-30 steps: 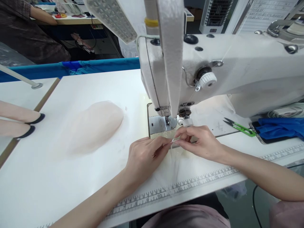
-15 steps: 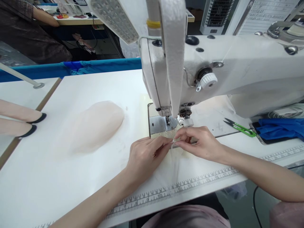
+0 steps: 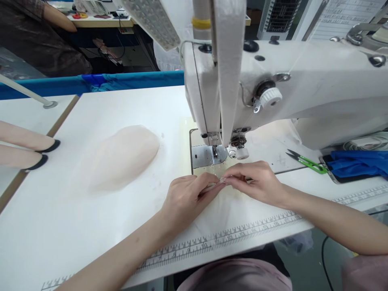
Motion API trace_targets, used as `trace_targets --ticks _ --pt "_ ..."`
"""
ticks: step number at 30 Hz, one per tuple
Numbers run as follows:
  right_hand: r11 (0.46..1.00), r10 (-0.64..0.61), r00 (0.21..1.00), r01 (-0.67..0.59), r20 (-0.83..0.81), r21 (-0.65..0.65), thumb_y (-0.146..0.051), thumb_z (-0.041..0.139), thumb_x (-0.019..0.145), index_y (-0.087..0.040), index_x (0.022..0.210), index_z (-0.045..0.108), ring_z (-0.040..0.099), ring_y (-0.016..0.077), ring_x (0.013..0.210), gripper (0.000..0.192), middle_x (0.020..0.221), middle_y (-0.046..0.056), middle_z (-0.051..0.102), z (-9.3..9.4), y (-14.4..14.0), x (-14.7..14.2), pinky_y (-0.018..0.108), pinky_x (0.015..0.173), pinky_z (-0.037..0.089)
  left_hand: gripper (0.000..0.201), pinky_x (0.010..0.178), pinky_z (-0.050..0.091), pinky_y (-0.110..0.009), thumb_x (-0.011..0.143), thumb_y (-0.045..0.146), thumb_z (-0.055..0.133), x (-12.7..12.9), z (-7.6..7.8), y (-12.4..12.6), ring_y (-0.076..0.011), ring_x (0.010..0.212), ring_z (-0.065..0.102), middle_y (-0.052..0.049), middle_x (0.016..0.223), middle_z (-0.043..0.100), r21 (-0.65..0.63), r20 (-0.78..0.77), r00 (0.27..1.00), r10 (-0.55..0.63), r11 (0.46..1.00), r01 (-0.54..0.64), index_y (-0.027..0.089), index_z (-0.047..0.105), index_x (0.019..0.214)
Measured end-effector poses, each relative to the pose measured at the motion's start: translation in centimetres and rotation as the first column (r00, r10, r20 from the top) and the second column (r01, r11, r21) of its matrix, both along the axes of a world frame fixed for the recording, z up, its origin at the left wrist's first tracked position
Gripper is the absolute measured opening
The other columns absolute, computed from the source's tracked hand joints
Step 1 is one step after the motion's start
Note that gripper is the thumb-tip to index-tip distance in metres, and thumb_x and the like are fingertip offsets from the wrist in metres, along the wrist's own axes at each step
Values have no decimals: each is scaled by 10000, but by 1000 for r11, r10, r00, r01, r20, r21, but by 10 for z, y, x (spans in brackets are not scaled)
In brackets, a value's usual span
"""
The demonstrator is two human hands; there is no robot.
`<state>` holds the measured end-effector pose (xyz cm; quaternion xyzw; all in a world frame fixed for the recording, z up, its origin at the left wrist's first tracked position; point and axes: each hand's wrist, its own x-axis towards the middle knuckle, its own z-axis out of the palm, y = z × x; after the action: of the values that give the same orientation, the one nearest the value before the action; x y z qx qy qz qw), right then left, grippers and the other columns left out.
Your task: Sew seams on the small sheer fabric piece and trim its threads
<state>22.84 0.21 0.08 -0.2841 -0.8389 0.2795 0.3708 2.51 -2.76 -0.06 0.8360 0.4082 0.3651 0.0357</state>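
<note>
Both hands have been lowered slightly; a sheer fabric piece (image 3: pixel 222 202) is pinched between left hand (image 3: pixel 185 197) and right hand (image 3: pixel 257 182), at six o'clock of the presser foot (image 3: pixel 214 152).

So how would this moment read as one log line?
left hand: pinching sheer fabric | right hand: pinching same fabric | place: before sewing machine needle | snips: untouched

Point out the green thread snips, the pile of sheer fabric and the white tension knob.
green thread snips (image 3: pixel 307 162), head view, on the green handle.
pile of sheer fabric (image 3: pixel 125 155), head view, its middle.
white tension knob (image 3: pixel 270 97), head view, its ribbed face.
</note>
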Motion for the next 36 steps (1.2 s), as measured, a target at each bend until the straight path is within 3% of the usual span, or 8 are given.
trace_targets --ticks 6,10,13,16,19,23,28,36 --pt "756 7 982 -130 190 642 -104 530 887 -212 966 678 569 117 526 199 637 -19 668 -3 3 11 273 424 397 117 406 321 -147 937 249 519 -1 1 -2 -49 390 391 122 482 453 -154 29 1000 0 988 4 192 537 1038" --pt "811 46 966 -185 255 554 -140 545 891 -273 881 691 556 107 506 197 595 -40 641 -3 2 14 269 401 381 93 475 399 -161 922 213 530 -1 2 -2 -58 465 525 61 588 635 -145 44 997 -57 987 63 185 618 911" --pt "892 25 987 -93 157 443 -174 573 895 -236 908 687 586 97 534 130 644 -34 673 -5 3 10 245 441 417 156 452 364 -177 902 256 552 0 3 -2 -65 432 471 71 498 562 -310 46 999 9 951 6 187 650 803" --pt "986 -19 994 0 110 169 -207 592 897 -186 881 688 596 72 547 99 667 -34 687 -7 7 2 194 498 440 217 439 303 -208 873 324 584 1 2 0 -76 408 386 78 436 454 -464 -62 993 99 878 -117 198 658 713" --pt "995 -82 972 93 220 -41 -219 589 894 -195 878 706 589 70 557 121 708 -38 702 -9 13 -5 190 530 421 133 469 296 -237 844 279 597 1 -2 3 -102 428 405 68 461 477 -407 -213 963 163 881 -239 215 666 750" --pt "975 -216 923 221 319 22 -228 570 894 -223 904 728 587 85 584 158 769 -29 717 -11 19 -9 212 564 399 253 608 399 -303 829 267 634 1 -4 5 -169 618 571 -1 742 665 -167 -279 938 203 952 -256 176 610 1064" --pt "953 -297 884 295 361 61 -245 607 877 -215 859 739 576 108 642 136 737 -14 683 -12 22 -10 233 613 394 166 808 386 -394 865 191 618 4 -2 0 -243 960 607 -39 1053 709 214 -378 910 170 972 -92 188 645 1029" --pt "863 -407 841 225 358 452 -286 515 945 -208 914 720 586 132 713 221 879 15 694 -17 26 -2 286 658 364 241 815 366 -410 935 227 552 5 -2 -7 -221 1046 615 -31 1210 674 184 -482 868 122 982 -36 149 627 1150"
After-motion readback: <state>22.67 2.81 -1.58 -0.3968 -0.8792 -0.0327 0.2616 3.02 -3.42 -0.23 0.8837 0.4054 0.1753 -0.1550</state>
